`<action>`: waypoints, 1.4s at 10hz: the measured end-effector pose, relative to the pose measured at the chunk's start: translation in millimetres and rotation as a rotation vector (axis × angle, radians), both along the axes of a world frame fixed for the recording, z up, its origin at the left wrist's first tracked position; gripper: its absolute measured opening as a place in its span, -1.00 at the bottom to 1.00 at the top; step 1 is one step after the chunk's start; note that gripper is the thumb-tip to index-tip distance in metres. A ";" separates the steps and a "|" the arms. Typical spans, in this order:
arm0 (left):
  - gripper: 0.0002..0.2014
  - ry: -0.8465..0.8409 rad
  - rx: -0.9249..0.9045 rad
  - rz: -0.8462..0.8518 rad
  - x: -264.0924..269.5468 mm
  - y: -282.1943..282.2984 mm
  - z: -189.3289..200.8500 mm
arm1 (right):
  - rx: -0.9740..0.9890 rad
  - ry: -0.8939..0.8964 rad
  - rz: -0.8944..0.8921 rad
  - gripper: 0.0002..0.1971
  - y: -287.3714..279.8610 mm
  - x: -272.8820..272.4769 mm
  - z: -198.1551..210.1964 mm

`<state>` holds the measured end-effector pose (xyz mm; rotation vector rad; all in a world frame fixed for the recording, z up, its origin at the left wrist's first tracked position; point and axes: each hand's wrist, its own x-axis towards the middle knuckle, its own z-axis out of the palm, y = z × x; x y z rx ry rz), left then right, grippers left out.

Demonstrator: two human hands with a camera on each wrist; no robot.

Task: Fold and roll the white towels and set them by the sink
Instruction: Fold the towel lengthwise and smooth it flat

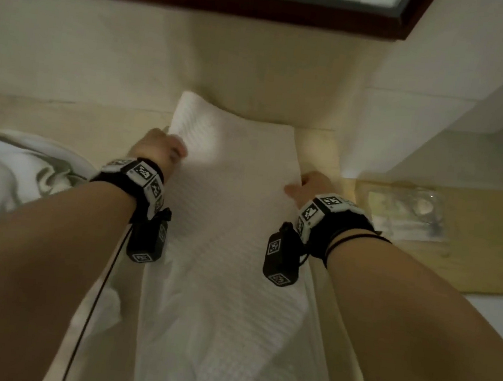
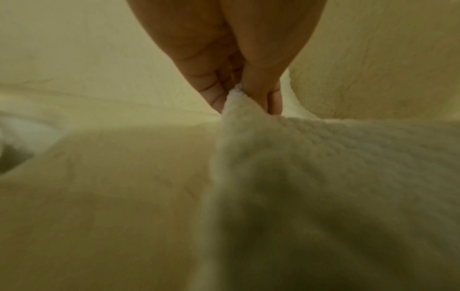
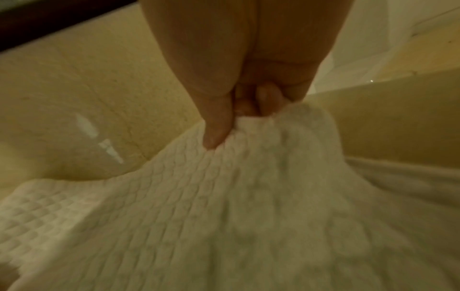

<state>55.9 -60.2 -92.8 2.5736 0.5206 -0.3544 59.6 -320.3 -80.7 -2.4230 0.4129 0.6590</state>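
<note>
Spare towel [image 1: 10,175]: crumpled at the left edge, head view only.
Left hand [image 1: 158,148]: pinched the white towel [image 1: 225,218]'s left edge; its wrist view showed the fingers [image 2: 214,92] clamping it.
White towel: lay lengthwise, centre frame, on the beige counter [image 1: 64,119].
Right hand [image 1: 313,188]: gripped the right edge, thumb [image 3: 216,128] on top.
Plastic packet [image 1: 404,211]: right; writing unreadable.

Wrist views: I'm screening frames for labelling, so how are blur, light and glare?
Left wrist view: dim, yellowish, the towel soft and smeared. Right wrist view: the towel's weave is sharper at lower left, blurred elsewhere, with bright glare streaks on the counter. Head view: clearer, edges bent by the wide lens.
</note>
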 end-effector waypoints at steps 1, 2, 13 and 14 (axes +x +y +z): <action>-0.68 -0.009 0.138 0.016 -1.7 -3.5 1.9 | 0.065 -0.054 -0.083 -0.48 10.9 2.4 -21.5; -0.64 -0.046 0.354 -0.081 -19.1 -16.0 1.5 | 0.084 -0.126 -0.131 -0.44 11.4 -14.6 -22.3; -0.30 0.241 0.279 -0.535 -111.0 -87.9 -26.5 | -0.020 0.054 -0.122 -0.67 -38.2 -169.6 -9.9; -0.30 0.245 0.288 -0.542 -111.2 -88.0 -26.1 | -0.144 0.057 -0.020 -0.55 -33.5 -170.8 -10.0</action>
